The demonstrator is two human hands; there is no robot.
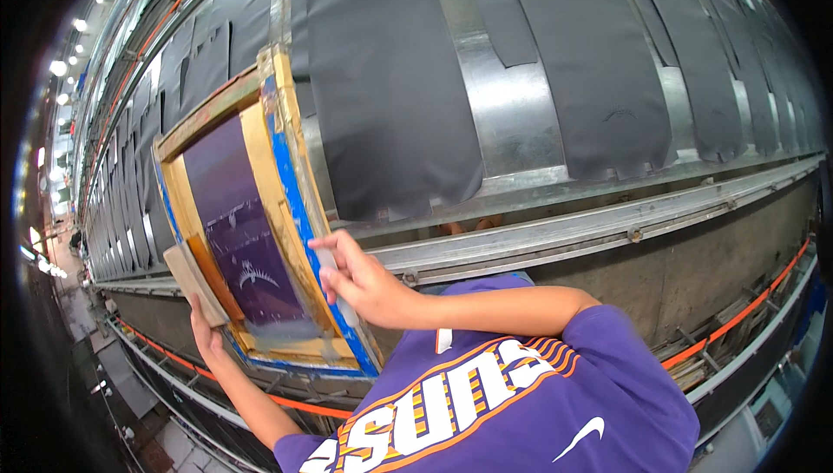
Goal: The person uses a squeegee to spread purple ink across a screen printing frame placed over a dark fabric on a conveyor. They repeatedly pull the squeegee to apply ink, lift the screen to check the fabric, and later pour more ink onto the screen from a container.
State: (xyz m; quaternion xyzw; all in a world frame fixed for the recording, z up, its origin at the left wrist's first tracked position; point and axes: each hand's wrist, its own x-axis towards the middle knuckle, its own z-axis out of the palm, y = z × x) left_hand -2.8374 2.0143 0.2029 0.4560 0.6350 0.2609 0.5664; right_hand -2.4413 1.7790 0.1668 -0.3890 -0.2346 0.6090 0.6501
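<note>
Holding a squeegee (191,280), the left hand (206,329) has fingers hidden

One framed screen (296,200); one left hand (205,327) and one squeegee (193,284) at its left, one right hand (369,286) at its right.

Blue-edged screen frame (293,191), slanted; wood-handled squeegee (194,285) tilted at its lower left.

Large white block letters (451,405), edged in orange, run across the front of the purple shirt (521,430). A white curved tick mark (592,428) and a small badge (443,340), too tiny to read, also stand on it.
</note>
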